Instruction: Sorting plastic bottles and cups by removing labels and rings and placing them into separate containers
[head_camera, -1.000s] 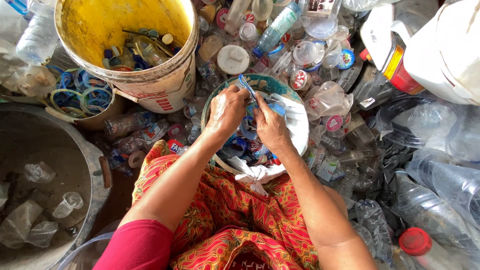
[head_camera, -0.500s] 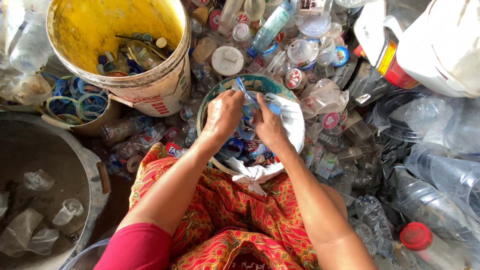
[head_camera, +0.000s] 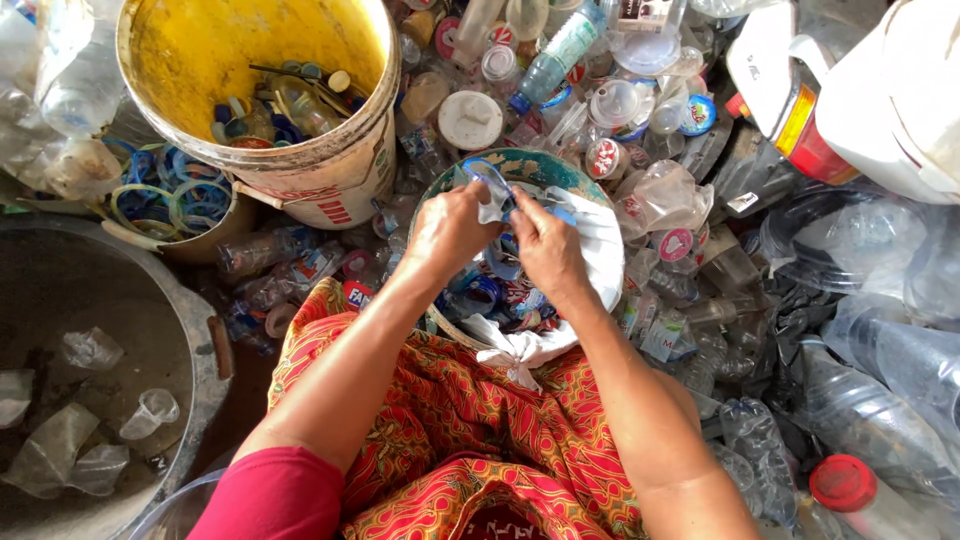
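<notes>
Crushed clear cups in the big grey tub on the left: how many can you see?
5 in the grey tub: one upper middle, one centre right, one at the left edge, two overlapping at the bottom. More may be out of frame.

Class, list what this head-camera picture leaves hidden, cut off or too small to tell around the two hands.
- Small clear piece pinched between left hand and right hand: too small to identify.
- Basin contents: largely covered by both hands.
- White jug: cut off by the top right edge.
- Grey tub: cut off at the left edge.
</notes>
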